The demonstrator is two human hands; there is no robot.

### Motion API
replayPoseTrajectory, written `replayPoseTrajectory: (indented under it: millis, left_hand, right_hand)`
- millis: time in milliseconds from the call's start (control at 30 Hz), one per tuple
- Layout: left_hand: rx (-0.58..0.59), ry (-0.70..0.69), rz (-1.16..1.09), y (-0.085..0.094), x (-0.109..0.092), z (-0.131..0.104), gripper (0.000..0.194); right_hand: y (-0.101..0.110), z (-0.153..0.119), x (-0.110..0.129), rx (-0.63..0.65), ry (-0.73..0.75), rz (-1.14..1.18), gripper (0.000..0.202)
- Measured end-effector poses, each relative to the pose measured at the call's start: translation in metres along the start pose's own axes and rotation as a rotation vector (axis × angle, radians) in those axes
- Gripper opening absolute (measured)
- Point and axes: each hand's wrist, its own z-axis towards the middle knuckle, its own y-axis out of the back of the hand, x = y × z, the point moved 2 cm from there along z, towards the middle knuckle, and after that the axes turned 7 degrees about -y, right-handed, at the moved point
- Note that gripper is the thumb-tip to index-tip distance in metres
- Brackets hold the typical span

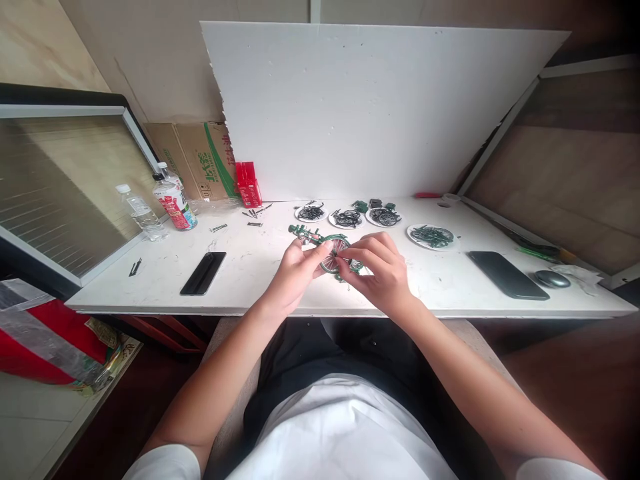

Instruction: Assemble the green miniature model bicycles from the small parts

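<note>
Between my hands, just above the front part of the white table, is a small green model bicycle (329, 248) with thin-spoked wheels. My left hand (296, 270) grips it from the left, thumb laid along the wheel. The fingers of my right hand (379, 268) are pinched together at the wheel's centre, beside the hub. Whether a tiny part sits in that pinch is hidden by the fingertips. Part of the bicycle is covered by my right fingers.
Behind my hands stand white plates of black parts (313, 212) and a plate of green parts (431, 236). A phone (203, 273) lies left; a dark flat device (508, 275) and mouse (553, 279) lie right. Bottles (174, 200) and a red box (249, 185) stand back left.
</note>
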Motion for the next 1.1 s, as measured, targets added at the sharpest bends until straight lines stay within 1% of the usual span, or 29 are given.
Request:
replayPoseTrajectory:
  millis: [133,267,367,500,567,733,867,967,1100]
  left_hand:
    - [-0.029,0.024,-0.022,0.004,-0.003,0.001,0.052]
    - [-0.064,-0.010,0.027,0.003,-0.003,0.002,0.061]
    - [-0.081,-0.076,0.077,0.001,0.002,0.002,0.064]
    - [-0.057,-0.220,0.161,-0.001,0.006,0.000,0.062]
    - [-0.051,-0.257,0.196,-0.002,0.006,-0.001,0.062]
    - [-0.044,-0.268,0.239,0.000,0.004,-0.001,0.058]
    - [-0.066,-0.242,0.264,0.004,0.006,0.001,0.061]
    - [-0.061,-0.219,0.281,0.007,0.008,0.003,0.063]
    - [-0.048,-0.230,0.314,0.008,0.008,0.004,0.060]
  right_hand:
    - [0.000,-0.001,-0.002,0.058,-0.027,-0.022,0.012]
    - [-0.002,-0.005,-0.005,0.087,-0.041,0.012,0.014]
    - [-0.005,-0.007,-0.006,0.063,-0.027,-0.015,0.014]
    - [-0.007,-0.009,-0.004,0.016,-0.017,-0.044,0.011]
    - [-0.008,-0.009,-0.003,0.010,-0.016,-0.038,0.011]
    - [-0.009,-0.010,-0.002,-0.017,0.019,0.005,0.014]
    - [-0.013,-0.016,-0.008,0.025,0.002,0.029,0.017]
    - [-0.015,-0.020,-0.013,0.049,0.010,0.021,0.019]
    - [-0.017,-0.021,-0.014,0.061,0.034,0.005,0.020]
